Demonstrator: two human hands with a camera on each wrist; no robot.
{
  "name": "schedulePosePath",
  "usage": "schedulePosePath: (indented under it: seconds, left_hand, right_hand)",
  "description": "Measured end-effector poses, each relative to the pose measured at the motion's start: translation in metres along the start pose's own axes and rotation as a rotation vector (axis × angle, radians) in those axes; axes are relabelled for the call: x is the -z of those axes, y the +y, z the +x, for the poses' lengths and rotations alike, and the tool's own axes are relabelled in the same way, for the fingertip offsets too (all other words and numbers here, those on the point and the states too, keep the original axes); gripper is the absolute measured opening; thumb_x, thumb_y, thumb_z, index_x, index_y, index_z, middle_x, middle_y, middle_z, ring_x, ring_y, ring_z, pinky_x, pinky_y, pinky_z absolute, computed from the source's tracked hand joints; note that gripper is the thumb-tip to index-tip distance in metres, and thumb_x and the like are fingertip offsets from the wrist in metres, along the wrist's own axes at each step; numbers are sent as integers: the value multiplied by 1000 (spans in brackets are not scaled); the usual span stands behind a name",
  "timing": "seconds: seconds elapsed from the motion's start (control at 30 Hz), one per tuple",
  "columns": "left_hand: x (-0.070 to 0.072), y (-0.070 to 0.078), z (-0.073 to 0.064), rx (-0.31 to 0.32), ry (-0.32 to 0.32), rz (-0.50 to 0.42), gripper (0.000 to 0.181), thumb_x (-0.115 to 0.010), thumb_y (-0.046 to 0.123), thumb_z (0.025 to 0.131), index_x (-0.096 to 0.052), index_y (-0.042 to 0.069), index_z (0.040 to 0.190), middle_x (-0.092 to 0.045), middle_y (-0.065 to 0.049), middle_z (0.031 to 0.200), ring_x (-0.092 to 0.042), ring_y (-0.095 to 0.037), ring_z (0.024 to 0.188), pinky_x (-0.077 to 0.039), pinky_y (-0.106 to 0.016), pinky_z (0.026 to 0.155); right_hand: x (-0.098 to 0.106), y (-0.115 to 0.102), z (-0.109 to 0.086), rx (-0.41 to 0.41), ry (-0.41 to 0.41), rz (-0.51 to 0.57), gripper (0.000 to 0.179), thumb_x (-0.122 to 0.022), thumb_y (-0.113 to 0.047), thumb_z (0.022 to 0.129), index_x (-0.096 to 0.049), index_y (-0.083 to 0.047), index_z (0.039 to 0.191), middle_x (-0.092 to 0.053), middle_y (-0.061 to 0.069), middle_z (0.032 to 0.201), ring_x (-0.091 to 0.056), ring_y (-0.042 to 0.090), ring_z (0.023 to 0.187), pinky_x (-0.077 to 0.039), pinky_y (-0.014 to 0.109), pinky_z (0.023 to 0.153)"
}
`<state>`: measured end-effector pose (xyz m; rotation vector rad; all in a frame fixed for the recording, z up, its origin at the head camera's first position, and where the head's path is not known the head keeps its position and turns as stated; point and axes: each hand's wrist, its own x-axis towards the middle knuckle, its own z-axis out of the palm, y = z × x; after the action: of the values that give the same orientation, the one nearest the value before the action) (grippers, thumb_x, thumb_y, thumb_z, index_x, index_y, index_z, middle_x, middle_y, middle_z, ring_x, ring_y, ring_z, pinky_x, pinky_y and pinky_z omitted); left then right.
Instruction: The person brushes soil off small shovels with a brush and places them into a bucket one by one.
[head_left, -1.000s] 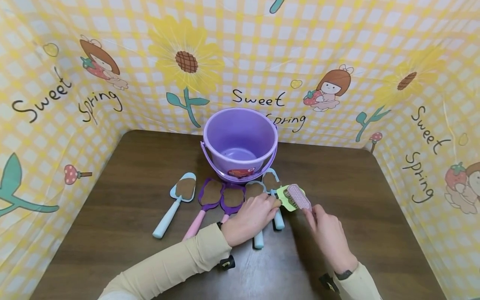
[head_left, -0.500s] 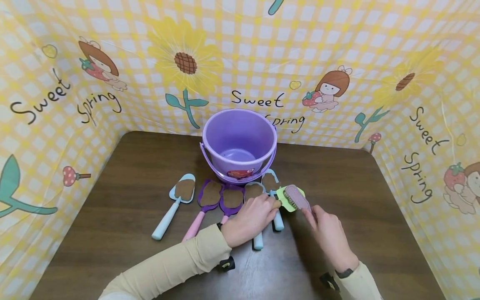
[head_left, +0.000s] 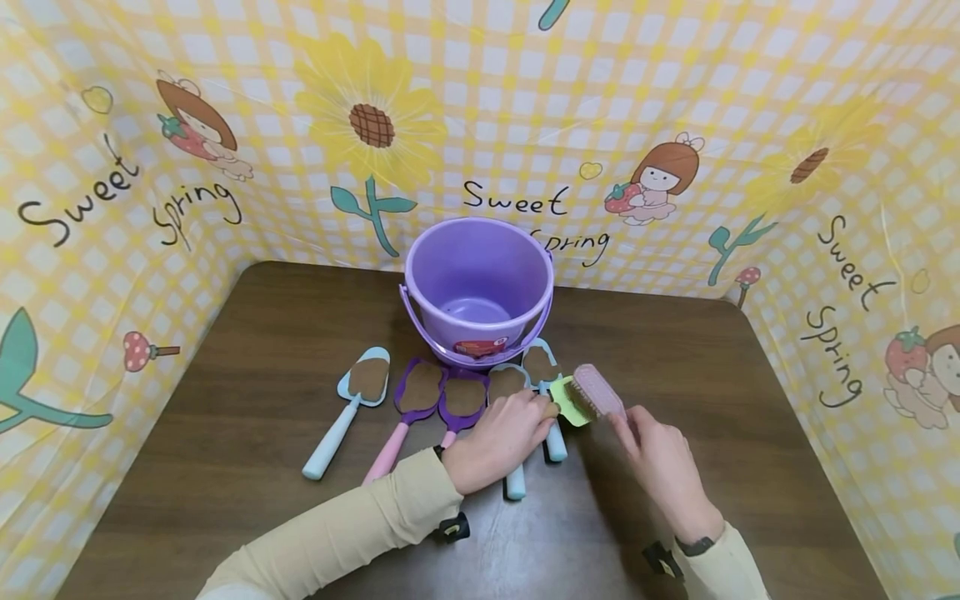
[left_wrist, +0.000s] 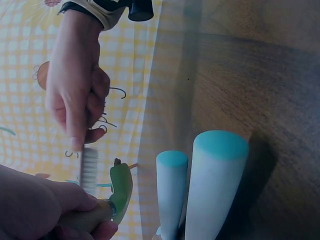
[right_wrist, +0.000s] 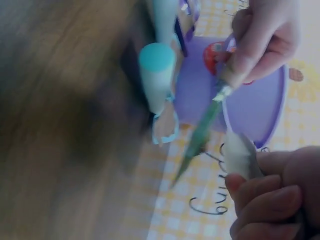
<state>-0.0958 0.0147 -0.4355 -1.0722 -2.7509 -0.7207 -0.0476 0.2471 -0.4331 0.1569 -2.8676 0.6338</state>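
Pinches green shovel point(head_left: 570, 412) by wooden handle point(left_wrist: 86, 219) with left hand point(head_left: 502, 435), pink brush point(head_left: 598, 390) with right hand point(head_left: 662, 467), below and right of head view's centre; seems light and stiff, probably steadiest gripped by handle

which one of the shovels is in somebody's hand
The green shovel, gripped by the left hand. The three light blue shovels and two purple-and-pink shovels lie on the table.

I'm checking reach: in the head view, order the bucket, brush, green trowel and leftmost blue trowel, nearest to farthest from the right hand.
1. brush, held in the right hand
2. green trowel, left of the brush
3. bucket, farther left, toward the back
4. leftmost blue trowel, far left
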Motion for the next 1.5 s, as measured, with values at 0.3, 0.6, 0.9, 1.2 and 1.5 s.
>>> schedulePosePath:
  seconds: [0.3, 0.6, 0.9, 1.2, 1.5]
  left_hand:
    - [0, 0, -1, -1, -8, -35, 11, -69, 16, 101, -68, 15, 91, -56, -1, 80, -55, -16, 71, -46, -28, 58]
    - [-1, -2, -2, -16, 2, -38, 12, -68, 16, 102, -68, 15, 90, -56, -1, 79, -56, -16, 72, -47, -27, 59]
    - [-1, -2, 0, 5, -13, -56, 11, -68, 17, 103, -67, 15, 92, -56, -1, 81, -56, -17, 74, -48, -29, 61]
    - [1, 2, 0, -11, -14, -81, 8, -65, 17, 105, -68, 14, 99, -56, -1, 84, -57, -18, 76, -51, -30, 65]
    - [0, 1, 0, -40, -13, -51, 8, -64, 17, 105, -68, 13, 99, -56, -3, 84, -57, -18, 75, -51, -29, 62]
  right_hand:
    - [-5, 5, -2, 16, 25, -39, 25, -69, -24, 102, -61, -6, 86, -44, -3, 60, -45, 19, 53, -37, 37, 49]
    - [-4, 14, -1, 33, 100, -34, 22, -70, -16, 100, -59, -4, 85, -45, -1, 60, -46, 22, 52, -39, 42, 48]
    - [-1, 7, 1, 72, -2, -54, 20, -70, -20, 101, -63, -4, 91, -48, -2, 62, -44, 15, 53, -36, 34, 47]
    - [-4, 15, 1, 11, 91, -24, 24, -70, -23, 101, -61, -7, 86, -47, -1, 61, -47, 23, 54, -40, 43, 50]
    - [-5, 19, 4, -42, 98, -14, 24, -68, -22, 103, -63, -3, 89, -53, 3, 64, -49, 24, 55, -42, 43, 52]
